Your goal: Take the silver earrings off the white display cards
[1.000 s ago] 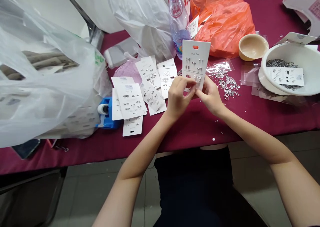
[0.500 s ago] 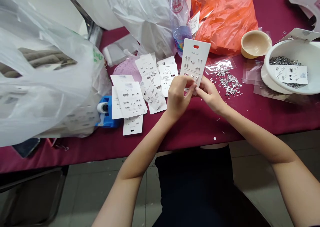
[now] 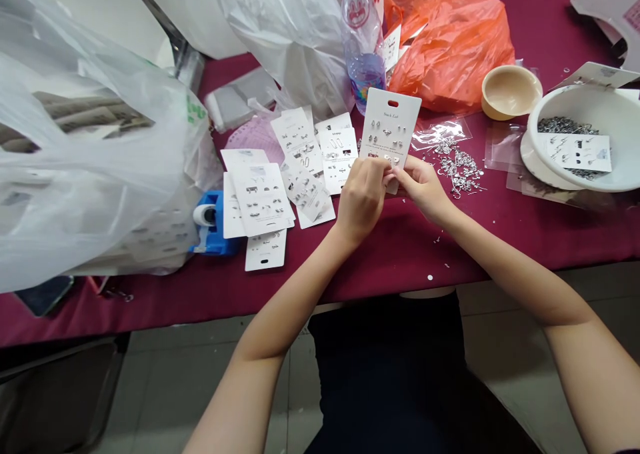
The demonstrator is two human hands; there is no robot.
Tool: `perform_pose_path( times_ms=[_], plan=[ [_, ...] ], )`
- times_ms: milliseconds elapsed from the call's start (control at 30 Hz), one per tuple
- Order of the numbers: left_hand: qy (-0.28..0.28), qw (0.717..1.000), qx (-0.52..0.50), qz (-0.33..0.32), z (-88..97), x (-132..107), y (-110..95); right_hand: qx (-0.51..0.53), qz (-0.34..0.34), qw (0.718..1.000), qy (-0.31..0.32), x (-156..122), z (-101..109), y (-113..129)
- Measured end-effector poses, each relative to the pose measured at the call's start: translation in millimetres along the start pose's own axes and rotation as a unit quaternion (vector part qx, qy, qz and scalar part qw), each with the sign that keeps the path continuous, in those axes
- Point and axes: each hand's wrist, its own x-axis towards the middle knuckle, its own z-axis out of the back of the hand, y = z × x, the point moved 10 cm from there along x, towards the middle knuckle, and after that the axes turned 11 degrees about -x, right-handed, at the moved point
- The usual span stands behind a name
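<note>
My left hand (image 3: 363, 197) and my right hand (image 3: 423, 187) both grip the lower part of a white earring card (image 3: 390, 127) with a red hang slot. Small silver earrings sit in rows on the card. My fingers cover its bottom edge and meet over the lowest pair. To the left of my hands lie several similar cards (image 3: 260, 199), loose and overlapping. Silver earring parts (image 3: 457, 167) are heaped on a clear plastic sleeve to the right of my right hand.
A maroon tablecloth (image 3: 400, 254) covers the table. A water bottle (image 3: 363, 41), orange bag (image 3: 450, 54), tan bowl (image 3: 510, 93) and white basin (image 3: 585, 111) of silver parts stand beyond. A blue tape dispenser (image 3: 213, 231) sits beside a large white plastic bag (image 3: 90, 174).
The card has tilted slightly clockwise and sits a little lower. My left hand now covers more of its lower edge.
</note>
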Motion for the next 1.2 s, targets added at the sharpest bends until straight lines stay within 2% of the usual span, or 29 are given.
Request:
perform_pose_path(
  times_ms=[167, 267, 333, 433, 533, 600, 867, 1100, 1200],
  plan=[
    [0.01, 0.999, 0.034, -0.04, -0.9, 0.1, -17.1, -0.012, -0.011, 1.0, -0.013, 2.6, 6.3, -4.1],
    [0.022, 0.999, 0.022, -0.029, 0.6, 1.2, -14.3, -0.027, 0.006, 0.999, -0.032, 5.0, 16.3, 1.9],
    [-0.005, 1.0, -0.004, 0.021, 9.7, 3.0, 0.6, -0.042, 0.022, 0.998, -0.041, 6.5, 23.3, 8.0],
    [-0.049, 0.988, -0.062, 0.13, 20.7, 2.5, 32.0, -0.045, 0.029, 0.998, -0.037, 8.1, 29.0, 12.5],
    [0.005, 0.977, -0.117, 0.178, 9.0, 2.4, 44.9, -0.037, 0.027, 0.999, -0.023, 8.3, 28.8, 13.1],
    [0.026, 0.976, -0.121, 0.18, 5.1, 3.5, 44.2, -0.034, 0.027, 0.999, -0.019, 8.1, 28.2, 13.4],
    [0.011, 0.974, -0.114, 0.194, 8.1, 7.7, 43.1, -0.037, 0.037, 0.999, -0.016, 6.1, 28.4, 19.9],
    [0.026, 0.975, -0.116, 0.189, 2.5, 6.6, 45.4, -0.034, 0.031, 0.999, -0.028, 7.4, 31.7, 17.4],
    [0.026, 0.969, -0.151, 0.192, -0.8, 6.4, 49.5, -0.029, 0.04, 0.998, -0.028, 9.0, 33.2, 17.3]
  ],
)
